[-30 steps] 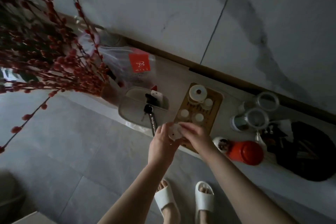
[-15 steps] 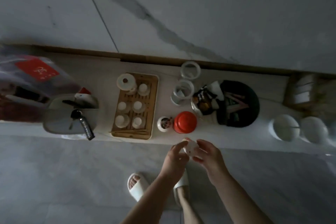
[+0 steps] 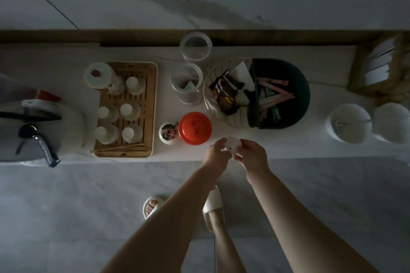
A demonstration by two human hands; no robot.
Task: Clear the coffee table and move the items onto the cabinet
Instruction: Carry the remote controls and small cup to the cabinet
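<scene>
Both hands have slid along the worktop, away from the wooden tray [image 3: 124, 109] and over to the bare spot by the red lid [image 3: 194, 128]. Fingers [image 3: 218, 143] of the left hand [image 3: 216, 154] and fingers [image 3: 244, 143] of the right hand [image 3: 253, 157] pinch a small white round thing [image 3: 232, 143] between them, one hand on each side. It has two tiny dark dots on it. I cannot tell if it touches the worktop [image 3: 277, 144] or hangs just above the front edge. I think it is about to be set down here, so one more thing will be on the cabinet. Just beside it on the left is the red lid, and next to that a little painted pot [image 3: 168, 133]. Behind them sit two clear jars [image 3: 187, 83] and a dark round tray [image 3: 286, 93] full of packets. Two white bowls [image 3: 348, 123] are well apart on the right. The tray of small cups is on the left, with a key fob [image 3: 45, 150] hanging over the edge.
</scene>
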